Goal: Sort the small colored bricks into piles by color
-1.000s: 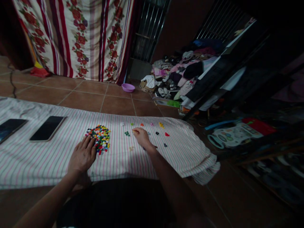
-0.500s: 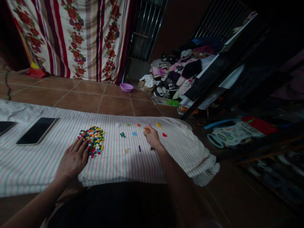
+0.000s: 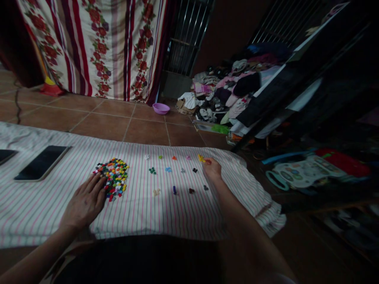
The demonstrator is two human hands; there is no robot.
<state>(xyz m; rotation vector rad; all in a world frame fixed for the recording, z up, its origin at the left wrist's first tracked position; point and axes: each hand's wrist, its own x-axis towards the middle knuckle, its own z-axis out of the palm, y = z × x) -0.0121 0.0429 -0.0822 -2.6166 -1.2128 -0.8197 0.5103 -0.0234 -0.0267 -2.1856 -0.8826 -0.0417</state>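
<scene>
My left hand lies flat, fingers stretched out, its fingertips on the near left edge of a pile of small multicoloured plastic bricks. My right hand is at the far right, thumb and finger pinched on a small yellow brick at the yellow group. Between the hands lie small colour groups: white, light green, orange, pink, dark green, light blue, black, beige, dark blue and brown. My right hand hides the red group.
A striped cloth covers the low work surface. A dark-screened phone lies left of the pile, with another dark device beyond it. Behind are a purple basin and heaped clothes. A toy panel stands at right.
My right hand has moved right, from near the pink group to the yellow group, uncovering the grey and black groups. My left hand stays at the pile. The view has shifted slightly.
</scene>
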